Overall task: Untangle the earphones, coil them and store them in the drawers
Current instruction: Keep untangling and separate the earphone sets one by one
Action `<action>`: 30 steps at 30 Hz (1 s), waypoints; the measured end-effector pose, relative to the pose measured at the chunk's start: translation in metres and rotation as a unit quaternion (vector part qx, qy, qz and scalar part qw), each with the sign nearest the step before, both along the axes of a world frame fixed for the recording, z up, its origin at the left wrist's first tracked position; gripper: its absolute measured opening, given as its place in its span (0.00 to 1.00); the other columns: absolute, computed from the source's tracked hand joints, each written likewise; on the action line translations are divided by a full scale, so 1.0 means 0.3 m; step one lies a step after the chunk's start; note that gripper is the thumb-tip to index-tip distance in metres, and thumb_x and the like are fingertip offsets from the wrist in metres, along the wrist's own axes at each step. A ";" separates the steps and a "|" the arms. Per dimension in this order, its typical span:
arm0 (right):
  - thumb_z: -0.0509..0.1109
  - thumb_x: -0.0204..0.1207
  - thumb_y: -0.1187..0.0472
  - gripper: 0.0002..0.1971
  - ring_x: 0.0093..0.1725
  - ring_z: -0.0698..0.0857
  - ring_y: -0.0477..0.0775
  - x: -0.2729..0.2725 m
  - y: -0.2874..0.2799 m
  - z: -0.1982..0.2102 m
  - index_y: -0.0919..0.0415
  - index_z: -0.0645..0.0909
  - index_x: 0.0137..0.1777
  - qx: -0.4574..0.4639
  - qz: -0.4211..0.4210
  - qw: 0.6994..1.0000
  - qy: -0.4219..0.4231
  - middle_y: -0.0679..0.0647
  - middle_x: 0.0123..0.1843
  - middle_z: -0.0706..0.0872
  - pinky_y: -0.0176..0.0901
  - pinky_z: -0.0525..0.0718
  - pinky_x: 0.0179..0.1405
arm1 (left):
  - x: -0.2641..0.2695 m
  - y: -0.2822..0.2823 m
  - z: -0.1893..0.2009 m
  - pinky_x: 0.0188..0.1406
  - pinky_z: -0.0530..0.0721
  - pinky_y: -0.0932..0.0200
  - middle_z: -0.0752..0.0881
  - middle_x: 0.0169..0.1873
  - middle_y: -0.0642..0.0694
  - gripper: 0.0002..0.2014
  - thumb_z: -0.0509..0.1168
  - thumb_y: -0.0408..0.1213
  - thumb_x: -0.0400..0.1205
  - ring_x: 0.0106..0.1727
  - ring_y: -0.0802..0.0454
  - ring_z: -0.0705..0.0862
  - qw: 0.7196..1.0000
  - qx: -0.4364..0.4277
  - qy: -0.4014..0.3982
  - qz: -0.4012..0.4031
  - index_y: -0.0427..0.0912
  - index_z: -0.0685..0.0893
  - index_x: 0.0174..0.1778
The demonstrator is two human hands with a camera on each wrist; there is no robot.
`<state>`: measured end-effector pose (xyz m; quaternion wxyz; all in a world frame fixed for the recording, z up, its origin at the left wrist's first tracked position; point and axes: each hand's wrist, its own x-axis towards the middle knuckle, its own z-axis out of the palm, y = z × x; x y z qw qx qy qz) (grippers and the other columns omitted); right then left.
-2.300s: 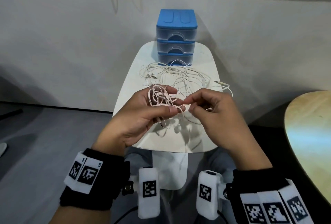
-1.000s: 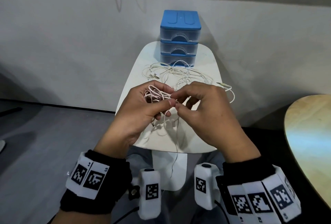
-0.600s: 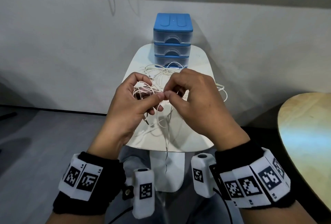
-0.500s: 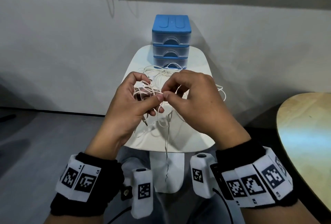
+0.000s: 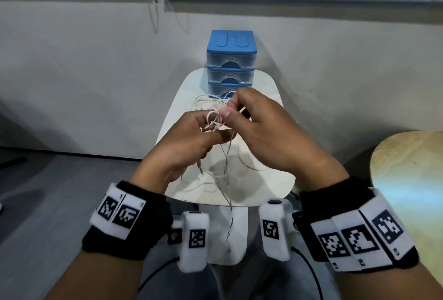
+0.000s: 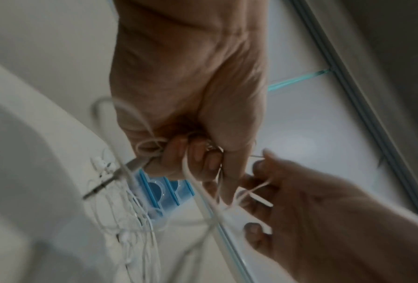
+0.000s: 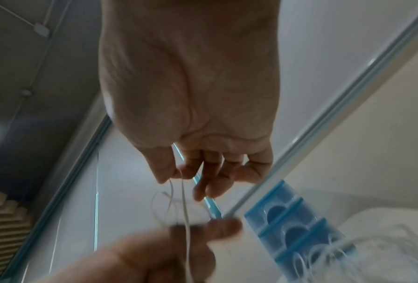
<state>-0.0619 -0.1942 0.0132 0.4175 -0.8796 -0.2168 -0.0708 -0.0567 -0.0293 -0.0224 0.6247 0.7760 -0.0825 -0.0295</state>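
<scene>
We see both hands raised above the small white surface point(image 5: 268, 179), working on one bundle of pale pink earphones point(image 5: 213, 123). The left hand point(image 5: 189, 146) has its fingers curled round the bundle, its grip closed on the looped cord; in the left wrist view the curled fingers point(image 6: 196, 159) trap several loops against the palm, and a jack plug point(image 6: 111, 178) sticks out below them. The right hand point(image 5: 263, 131) pinches a strand of the same cord between thumb and forefinger, just above the left hand's bundle (the remaining fingers are loosely bent and hold nothing that we can make out). The right wrist view shows two thin strands point(image 7: 184, 191) dropping from that pinch toward the left hand below. One loose end of cord point(image 5: 229, 194) hangs from the bundle past the near edge of the surface.

Behind the hands, a second tangle of white earphones point(image 5: 203, 101) lies on the surface, just in front of the blue drawer unit point(image 5: 230, 59). The unit has three clear drawers, all closed, and stands at the far end of the surface against the wall. A round wooden table point(image 5: 407, 179) shows at the right edge.
</scene>
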 end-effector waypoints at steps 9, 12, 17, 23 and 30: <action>0.77 0.78 0.50 0.13 0.20 0.66 0.50 -0.014 -0.147 0.193 0.58 0.80 0.48 0.119 -0.011 0.993 -0.007 0.44 0.19 0.72 0.42 0.65 0.21 | 0.052 0.087 0.016 0.31 0.62 0.55 0.82 0.26 0.60 0.09 0.69 0.39 0.87 0.33 0.45 0.63 0.985 0.159 0.016 -0.062 0.41 0.94 0.46; 0.84 0.67 0.46 0.14 0.21 0.71 0.43 0.009 -0.212 0.182 0.52 0.87 0.47 -0.134 -0.041 0.990 0.017 0.44 0.22 0.75 0.36 0.68 0.24 | 0.076 0.123 0.018 0.28 0.65 0.60 0.73 0.23 0.57 0.13 0.65 0.39 0.89 0.27 0.55 0.65 0.995 0.098 0.025 0.015 0.39 0.88 0.41; 0.77 0.78 0.52 0.07 0.31 0.82 0.48 0.061 -0.269 0.093 0.53 0.91 0.41 -0.218 -0.143 0.963 0.069 0.49 0.29 0.84 0.43 0.75 0.33 | 0.122 0.188 0.062 0.25 0.69 0.62 0.82 0.32 0.49 0.14 0.61 0.37 0.89 0.26 0.54 0.76 0.980 -0.109 0.057 0.155 0.47 0.77 0.36; 0.73 0.80 0.54 0.09 0.29 0.85 0.50 0.072 -0.342 0.052 0.52 0.89 0.39 -0.136 -0.228 0.960 0.094 0.54 0.22 0.87 0.41 0.71 0.29 | 0.117 0.220 0.093 0.29 0.68 0.57 0.82 0.30 0.48 0.12 0.62 0.37 0.90 0.26 0.52 0.74 0.990 -0.064 0.031 0.124 0.45 0.81 0.40; 0.80 0.74 0.47 0.16 0.39 0.87 0.49 0.034 -0.235 0.014 0.46 0.83 0.59 -0.154 0.012 0.964 0.218 0.48 0.36 0.94 0.47 0.81 0.47 | 0.060 0.082 0.097 0.24 0.69 0.62 0.80 0.29 0.45 0.11 0.66 0.34 0.88 0.24 0.53 0.72 0.999 -0.017 -0.006 0.040 0.42 0.84 0.39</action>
